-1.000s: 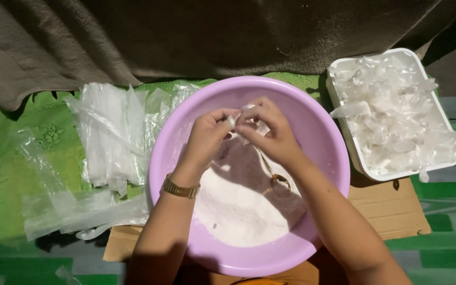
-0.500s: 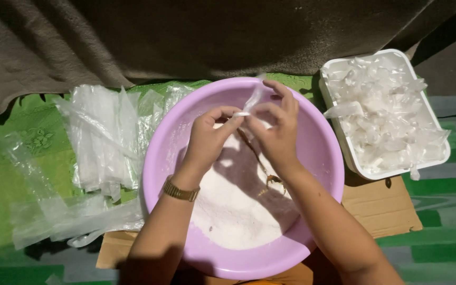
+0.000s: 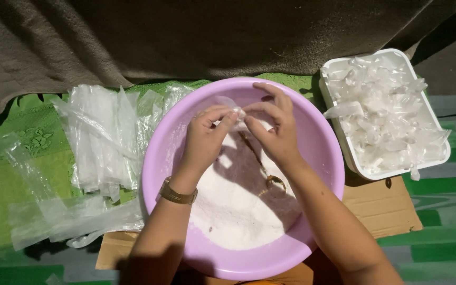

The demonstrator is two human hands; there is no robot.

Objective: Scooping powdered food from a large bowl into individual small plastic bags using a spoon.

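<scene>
A big lilac basin (image 3: 159, 142) holds a bed of white powder (image 3: 233, 216). Above its far half, my left hand (image 3: 204, 138) and my right hand (image 3: 275, 129) pinch a small clear plastic bag (image 3: 236, 113) between their fingertips. A gold bracelet circles my left wrist. A metal spoon (image 3: 270, 177) lies in the powder just under my right hand, its bowl toward me.
A stack of empty clear plastic bags (image 3: 98, 142) lies left of the basin on a green mat (image 3: 6, 174). At the right, a white foam tray (image 3: 339, 132) holds several filled little bags. Brown cloth (image 3: 133, 37) lies behind. Cardboard (image 3: 381, 206) sits under the basin.
Both hands have stayed over the basin and keep working the small bag between their fingertips; the view has shifted slightly.
</scene>
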